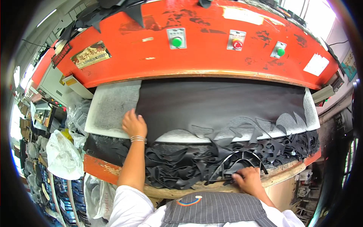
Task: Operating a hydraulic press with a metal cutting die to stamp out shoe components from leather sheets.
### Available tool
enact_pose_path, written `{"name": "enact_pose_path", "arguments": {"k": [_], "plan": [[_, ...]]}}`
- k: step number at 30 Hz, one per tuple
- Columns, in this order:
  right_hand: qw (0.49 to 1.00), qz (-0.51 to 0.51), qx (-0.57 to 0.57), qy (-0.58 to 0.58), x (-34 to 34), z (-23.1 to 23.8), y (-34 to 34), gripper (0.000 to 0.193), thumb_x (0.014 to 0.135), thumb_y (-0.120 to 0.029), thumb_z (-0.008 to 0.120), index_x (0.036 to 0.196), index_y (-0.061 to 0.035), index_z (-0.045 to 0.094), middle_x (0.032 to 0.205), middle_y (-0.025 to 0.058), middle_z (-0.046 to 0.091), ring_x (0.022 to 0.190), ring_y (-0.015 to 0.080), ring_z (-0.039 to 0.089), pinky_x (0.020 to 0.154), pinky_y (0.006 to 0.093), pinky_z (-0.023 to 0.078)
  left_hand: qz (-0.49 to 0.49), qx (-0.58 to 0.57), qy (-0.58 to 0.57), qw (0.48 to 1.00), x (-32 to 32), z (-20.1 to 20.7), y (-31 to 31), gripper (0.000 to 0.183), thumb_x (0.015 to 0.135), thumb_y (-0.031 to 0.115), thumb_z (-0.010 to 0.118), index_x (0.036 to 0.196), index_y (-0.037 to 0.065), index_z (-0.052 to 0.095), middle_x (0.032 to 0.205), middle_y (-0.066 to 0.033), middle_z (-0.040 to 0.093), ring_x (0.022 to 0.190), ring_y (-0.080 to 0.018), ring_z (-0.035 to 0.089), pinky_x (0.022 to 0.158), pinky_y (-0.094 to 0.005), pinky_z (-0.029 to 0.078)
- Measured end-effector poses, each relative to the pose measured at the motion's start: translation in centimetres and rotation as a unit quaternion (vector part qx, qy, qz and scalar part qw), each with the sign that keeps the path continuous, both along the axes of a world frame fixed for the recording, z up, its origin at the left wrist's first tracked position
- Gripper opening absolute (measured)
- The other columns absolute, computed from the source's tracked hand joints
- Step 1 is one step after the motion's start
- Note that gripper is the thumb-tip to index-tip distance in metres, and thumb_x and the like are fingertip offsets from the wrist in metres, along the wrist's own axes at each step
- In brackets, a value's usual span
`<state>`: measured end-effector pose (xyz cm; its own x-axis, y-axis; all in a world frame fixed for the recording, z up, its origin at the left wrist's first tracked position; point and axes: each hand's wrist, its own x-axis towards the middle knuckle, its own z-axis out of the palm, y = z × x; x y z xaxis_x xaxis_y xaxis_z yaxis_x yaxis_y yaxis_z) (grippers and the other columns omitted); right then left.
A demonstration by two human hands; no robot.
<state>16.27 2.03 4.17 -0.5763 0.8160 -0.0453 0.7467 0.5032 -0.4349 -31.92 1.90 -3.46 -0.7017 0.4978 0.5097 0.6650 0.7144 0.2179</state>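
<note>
A wide black sheet point(211, 102), smooth like leather, lies over a white cutting board point(109, 109) under the press. At its left edge is my left hand point(134, 124), the fingers curled and the thumb against the sheet; the edge appears pinched there. Along the sheet's near side run curved cut-outs that expose the white board. My right hand point(249, 181) grips the lower side of an arch-shaped metal cutting die point(242, 153) with inner bars. That die rests over black offcuts point(177, 162) at the bench front; my fingers partly hide its near part.
The orange press beam point(204, 56) spans the far side, carrying a green button point(176, 42), a red button point(237, 44) and another green one point(280, 51). A wooden rail point(283, 176) borders the front. White plastic bags point(64, 155) hang at the left.
</note>
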Motion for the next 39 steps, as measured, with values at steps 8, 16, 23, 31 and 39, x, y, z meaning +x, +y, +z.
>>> {"name": "enact_pose_path", "arguments": {"k": [8,16,23,31,39], "plan": [[0.953,-0.231,-0.152,-0.120,-8.1,-0.8,-1.3,0.061,0.077,-0.056,0.068,0.075,0.0046,0.063,0.076,0.0247,0.065,0.076,0.0402,0.064,0.072,0.0451,0.049,-0.376,-0.151,-0.036,0.914,-0.7,0.6,-2.1,0.056,0.093,0.042,0.044,0.142,0.014,0.041,0.148,-0.0136,0.038,0.138,-0.0321,0.031,0.112,-0.0497,0.022],[0.898,-0.339,-0.047,0.278,-1.0,1.9,-3.0,0.027,0.089,-0.026,0.056,0.084,-0.0017,0.064,0.073,0.0047,0.060,0.064,0.0142,0.052,0.061,0.0277,0.041,-0.378,-0.131,-0.097,0.911,-6.1,-0.4,-4.3,0.053,0.095,0.036,0.045,0.140,0.008,0.043,0.148,-0.0087,0.038,0.139,-0.0287,0.030,0.113,-0.0486,0.021],[0.733,-0.171,-0.049,0.656,-3.3,9.9,-9.5,0.056,0.093,-0.031,0.055,0.134,0.0045,0.042,0.107,0.0100,0.058,0.099,0.0193,0.054,0.100,0.0367,0.039,-0.393,-0.144,-0.136,0.898,-9.7,0.0,-6.3,0.040,0.091,0.026,0.054,0.128,0.013,0.056,0.140,-0.0023,0.049,0.134,-0.0225,0.039,0.110,-0.0502,0.026],[0.990,0.040,0.131,-0.041,-17.5,9.5,-1.2,0.058,0.061,0.002,0.064,0.118,0.0021,0.050,0.108,0.0244,0.055,0.124,0.0421,0.042,0.108,0.0470,0.030,-0.392,-0.005,-0.107,0.914,-10.2,-1.7,-6.3,0.032,0.089,0.022,0.055,0.118,0.011,0.064,0.132,-0.0065,0.056,0.127,-0.0232,0.047,0.110,-0.0465,0.027],[0.833,0.497,0.205,-0.127,-32.2,4.4,8.9,0.030,0.081,-0.008,0.053,0.111,0.0000,0.054,0.094,0.0113,0.059,0.101,0.0262,0.058,0.115,0.0449,0.028,-0.371,0.017,-0.158,0.915,-9.2,-2.3,-6.4,0.068,0.088,0.019,0.058,0.146,0.004,0.025,0.136,-0.0057,0.053,0.126,-0.0238,0.048,0.110,-0.0446,0.028]]}}
